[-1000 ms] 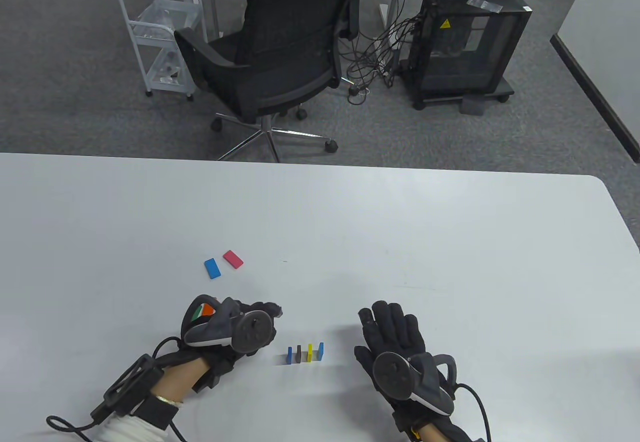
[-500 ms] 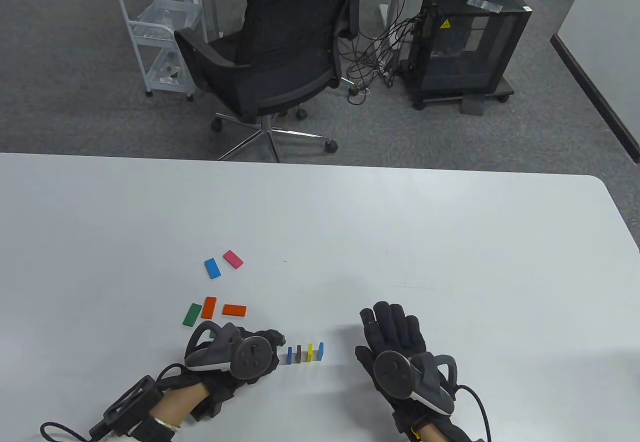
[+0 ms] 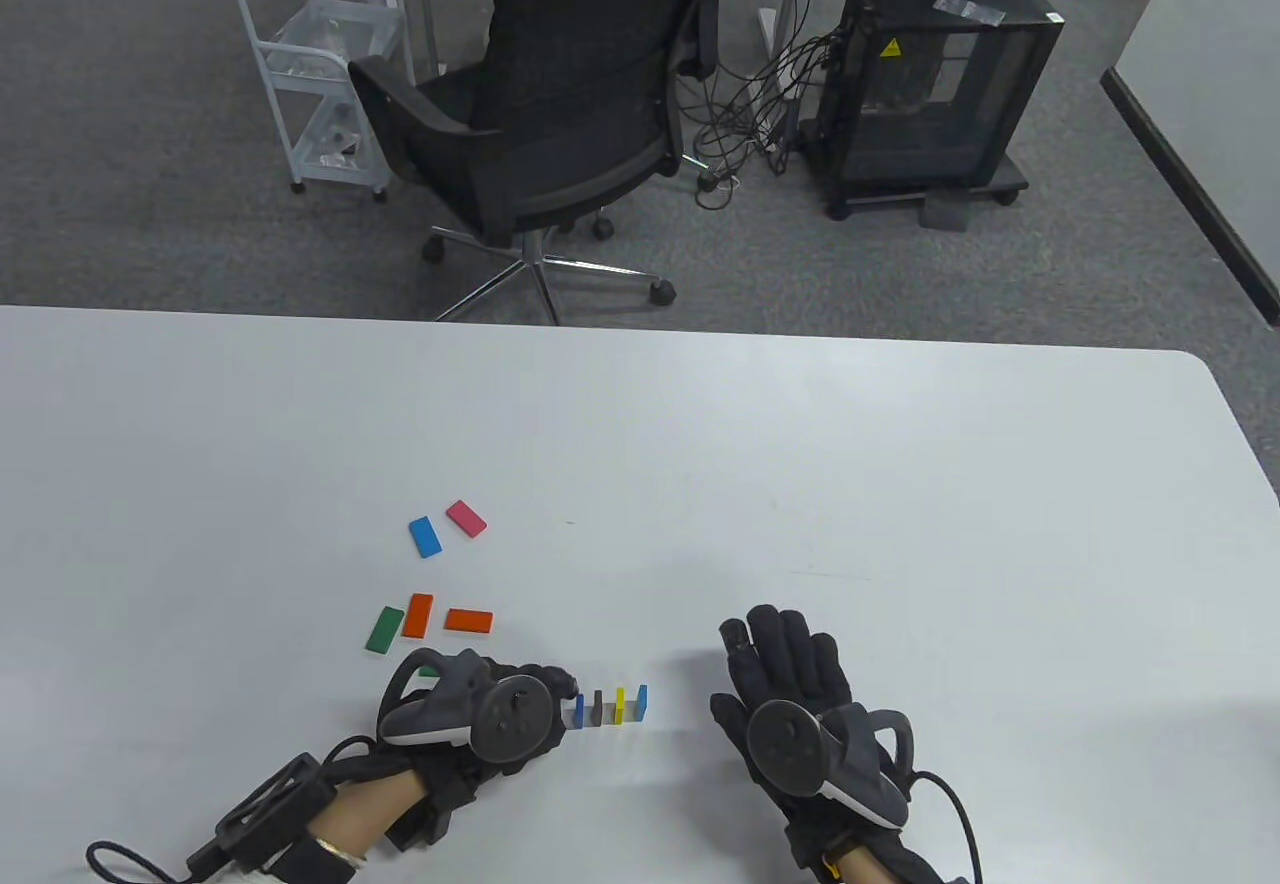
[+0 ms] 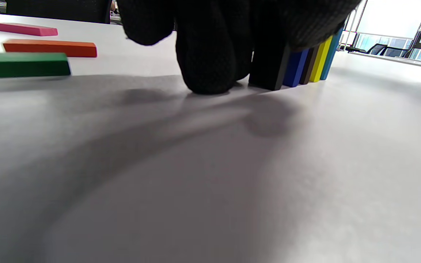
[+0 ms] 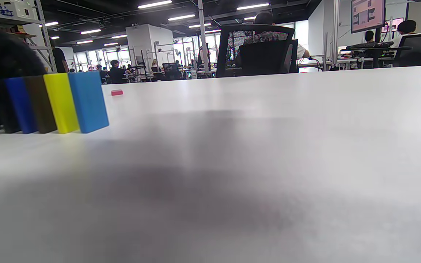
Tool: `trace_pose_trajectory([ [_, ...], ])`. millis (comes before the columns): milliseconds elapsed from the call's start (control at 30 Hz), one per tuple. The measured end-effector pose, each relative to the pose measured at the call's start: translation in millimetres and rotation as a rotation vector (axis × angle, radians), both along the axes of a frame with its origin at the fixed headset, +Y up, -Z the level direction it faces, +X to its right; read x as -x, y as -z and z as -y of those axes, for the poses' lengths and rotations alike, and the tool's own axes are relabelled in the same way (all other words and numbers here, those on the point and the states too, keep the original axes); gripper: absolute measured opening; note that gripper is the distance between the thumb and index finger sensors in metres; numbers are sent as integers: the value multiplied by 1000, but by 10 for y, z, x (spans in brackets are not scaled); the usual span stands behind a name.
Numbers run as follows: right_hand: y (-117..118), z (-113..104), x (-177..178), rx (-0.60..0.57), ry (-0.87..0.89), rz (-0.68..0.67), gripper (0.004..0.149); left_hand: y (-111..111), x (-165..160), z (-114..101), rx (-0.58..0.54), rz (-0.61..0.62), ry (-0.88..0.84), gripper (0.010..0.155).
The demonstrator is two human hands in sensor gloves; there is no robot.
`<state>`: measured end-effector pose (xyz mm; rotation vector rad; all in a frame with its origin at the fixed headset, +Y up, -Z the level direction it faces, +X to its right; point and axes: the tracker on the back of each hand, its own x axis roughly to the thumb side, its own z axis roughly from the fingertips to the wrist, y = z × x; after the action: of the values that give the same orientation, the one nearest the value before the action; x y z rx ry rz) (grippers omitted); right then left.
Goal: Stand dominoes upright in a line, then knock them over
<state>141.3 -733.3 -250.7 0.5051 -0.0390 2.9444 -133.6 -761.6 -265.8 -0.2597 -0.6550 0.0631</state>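
Black domino set at the row's left end

A black domino (image 4: 267, 69) is held upright by the left hand (image 3: 500, 714) fingers (image 4: 210, 54), just left of the dark blue domino (image 4: 296, 67); the row runs rightward.

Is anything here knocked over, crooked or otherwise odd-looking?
Nothing stands out. The row of dominoes stands upright and evenly spaced, with the left hand setting a black domino at its end. The loose dominoes lying flat nearby look simply unused. The right hand rests flat on the table.
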Motion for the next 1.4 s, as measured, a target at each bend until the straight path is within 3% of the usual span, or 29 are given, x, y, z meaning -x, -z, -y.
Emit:
trace_pose_trajectory([
  [700,0,-6,0,3,5,-3,69,-13,15,-5,8,-7,1,62],
  [867,-3,-9,-2,1,9,-3,69,0,77,-110,85,-11,32,68],
  [967,-3,-9,0,0,13,-4,69,-10,202,-222,35,-59,17,66],
  [1167,3,12,12,10,5,-7,69,17,717,-441,-57,-273,-39,61],
  [1400,38,68,16,35,-11,-6,69,129,1207,-375,-87,-473,-16,55],
])
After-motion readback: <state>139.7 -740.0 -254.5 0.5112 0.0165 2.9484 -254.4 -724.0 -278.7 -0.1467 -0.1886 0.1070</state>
